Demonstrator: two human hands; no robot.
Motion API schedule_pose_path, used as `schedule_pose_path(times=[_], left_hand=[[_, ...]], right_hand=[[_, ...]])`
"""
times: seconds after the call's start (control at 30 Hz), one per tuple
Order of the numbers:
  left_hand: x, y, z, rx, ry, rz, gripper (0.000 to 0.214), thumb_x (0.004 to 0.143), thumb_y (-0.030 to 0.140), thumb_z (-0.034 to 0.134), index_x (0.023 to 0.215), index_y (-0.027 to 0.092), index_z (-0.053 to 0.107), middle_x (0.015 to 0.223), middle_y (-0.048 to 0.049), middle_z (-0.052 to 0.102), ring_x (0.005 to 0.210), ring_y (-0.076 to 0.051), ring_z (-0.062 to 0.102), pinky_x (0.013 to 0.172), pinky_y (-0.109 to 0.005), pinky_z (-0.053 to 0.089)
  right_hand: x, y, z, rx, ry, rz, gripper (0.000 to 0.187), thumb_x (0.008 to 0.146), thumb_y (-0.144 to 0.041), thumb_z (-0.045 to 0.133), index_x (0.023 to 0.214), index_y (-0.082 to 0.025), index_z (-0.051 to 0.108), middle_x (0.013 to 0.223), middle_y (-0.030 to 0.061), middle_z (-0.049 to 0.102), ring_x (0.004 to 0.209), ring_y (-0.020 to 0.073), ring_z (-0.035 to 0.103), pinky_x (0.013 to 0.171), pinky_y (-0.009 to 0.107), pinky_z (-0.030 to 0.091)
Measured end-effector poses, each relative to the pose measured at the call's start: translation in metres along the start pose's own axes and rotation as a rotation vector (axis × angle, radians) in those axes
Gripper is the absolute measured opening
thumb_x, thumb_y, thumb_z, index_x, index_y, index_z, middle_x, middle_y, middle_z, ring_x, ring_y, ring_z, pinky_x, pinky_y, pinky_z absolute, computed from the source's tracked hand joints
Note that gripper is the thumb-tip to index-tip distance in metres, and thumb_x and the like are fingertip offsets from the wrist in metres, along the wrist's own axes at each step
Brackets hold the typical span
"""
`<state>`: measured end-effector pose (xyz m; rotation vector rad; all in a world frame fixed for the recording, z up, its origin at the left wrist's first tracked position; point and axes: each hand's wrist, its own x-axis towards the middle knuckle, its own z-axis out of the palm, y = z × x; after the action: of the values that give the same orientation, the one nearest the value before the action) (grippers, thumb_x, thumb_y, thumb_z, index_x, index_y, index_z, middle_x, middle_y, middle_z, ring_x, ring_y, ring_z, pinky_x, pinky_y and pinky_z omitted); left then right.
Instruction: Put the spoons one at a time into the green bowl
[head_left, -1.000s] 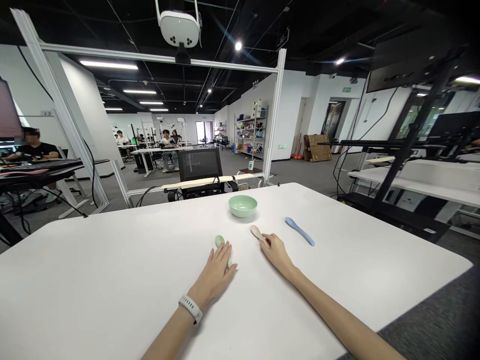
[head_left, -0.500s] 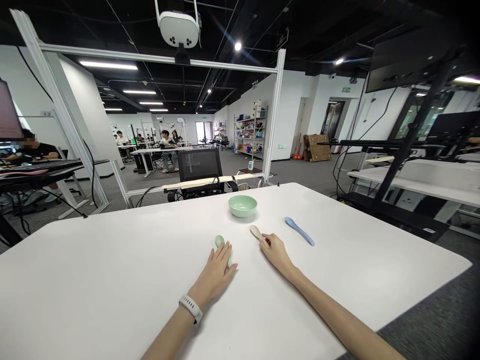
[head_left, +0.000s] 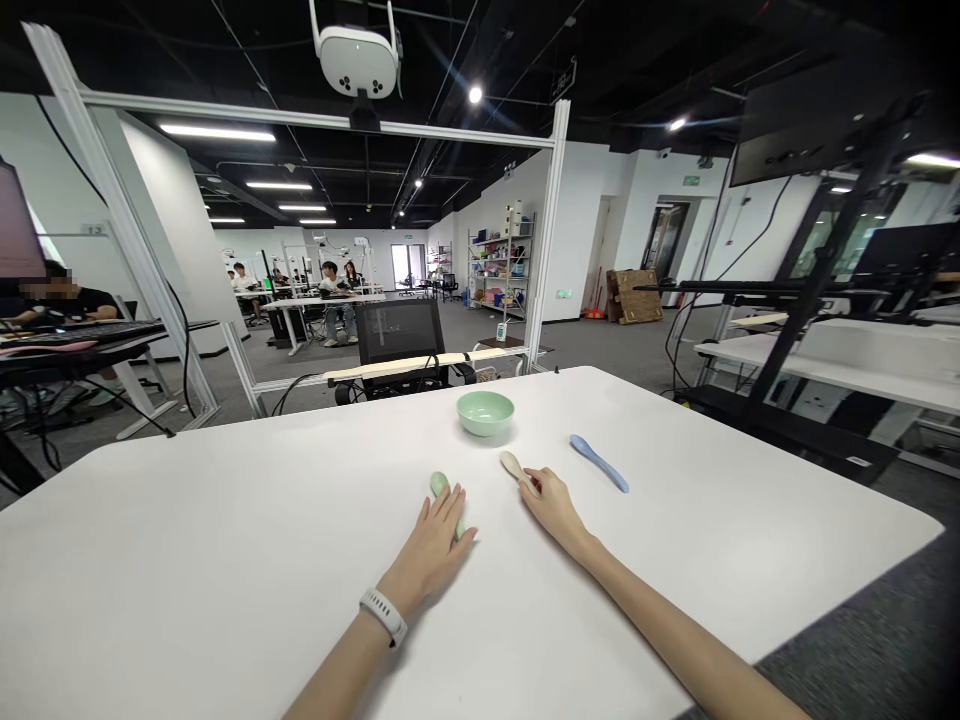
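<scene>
A light green spoon [head_left: 439,482] lies on the white table, its handle partly covered by my left hand [head_left: 439,540]. The fingers of that hand are stretched out flat over the handle, with the thumb apart. My right hand [head_left: 551,505] closes its fingers around the handle of a cream spoon [head_left: 511,463], whose bowl end points away from me toward a green bowl [head_left: 486,413]. Most of the cream handle is hidden by the fingers. To the right of my right hand a blue spoon [head_left: 598,462] lies at a slant.
The white table [head_left: 225,560] spreads around both hands. Behind its far edge stand an office chair [head_left: 401,330] and a metal frame [head_left: 551,230] that carries a white device [head_left: 358,58]. Several people sit at desks farther back.
My left hand has shifted very slightly to the right over the green spoon. My right hand and the other things look unmoved.
</scene>
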<state>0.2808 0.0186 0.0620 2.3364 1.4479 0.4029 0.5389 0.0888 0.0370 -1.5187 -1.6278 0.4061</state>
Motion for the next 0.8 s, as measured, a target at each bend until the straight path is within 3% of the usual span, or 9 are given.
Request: schedule_pose_path(times=[0.37, 0.53, 0.6, 0.7, 0.8], left_hand=[[-0.002, 0.007, -0.007, -0.024, -0.015, -0.002, 0.078, 0.104, 0.065, 0.023, 0.168, 0.021, 0.024, 0.179, -0.0102, 0.018, 0.167, -0.025, 0.01, 0.137, -0.055, 0.013], [-0.001, 0.004, -0.005, -0.016, -0.017, -0.008, 0.079, 0.104, 0.066, 0.022, 0.169, 0.021, 0.023, 0.179, -0.0093, 0.018, 0.167, -0.025, 0.01, 0.137, -0.055, 0.012], [-0.002, 0.0, -0.003, -0.009, 0.012, 0.001, 0.077, 0.104, 0.065, 0.021, 0.169, 0.022, 0.022, 0.179, -0.0093, 0.019, 0.167, -0.025, 0.011, 0.137, -0.055, 0.013], [-0.005, -0.008, -0.003, 0.02, 0.07, -0.015, 0.076, 0.105, 0.064, 0.021, 0.169, 0.023, 0.021, 0.178, -0.0098, 0.021, 0.167, -0.025, 0.012, 0.136, -0.056, 0.013], [-0.011, -0.016, -0.007, 0.049, 0.093, -0.055, 0.076, 0.105, 0.063, 0.021, 0.169, 0.024, 0.021, 0.178, -0.01, 0.02, 0.167, -0.027, 0.012, 0.136, -0.059, 0.014]], right_hand=[[0.0, -0.001, 0.001, 0.002, 0.005, -0.007, 0.051, 0.088, -0.059, 0.058, 0.1, -0.014, 0.08, 0.087, 0.0099, 0.07, 0.081, 0.0265, 0.066, 0.084, 0.038, 0.055], [0.0, 0.007, 0.003, -0.027, -0.011, -0.034, 0.048, 0.092, -0.046, 0.054, 0.114, -0.012, 0.078, 0.096, 0.0121, 0.069, 0.084, 0.0263, 0.066, 0.088, 0.041, 0.056], [-0.001, 0.007, 0.003, -0.048, 0.064, -0.1, 0.046, 0.093, -0.041, 0.054, 0.122, -0.012, 0.075, 0.102, 0.0134, 0.067, 0.092, 0.0281, 0.066, 0.091, 0.043, 0.056], [-0.007, -0.004, 0.002, -0.072, 0.132, -0.313, 0.041, 0.097, -0.034, 0.053, 0.129, -0.018, 0.072, 0.108, 0.0145, 0.066, 0.1, 0.0301, 0.063, 0.094, 0.05, 0.055], [-0.019, -0.025, 0.004, -0.037, -0.013, -0.529, 0.037, 0.102, -0.029, 0.051, 0.133, -0.023, 0.07, 0.113, 0.0144, 0.066, 0.101, 0.0279, 0.064, 0.094, 0.05, 0.057]])
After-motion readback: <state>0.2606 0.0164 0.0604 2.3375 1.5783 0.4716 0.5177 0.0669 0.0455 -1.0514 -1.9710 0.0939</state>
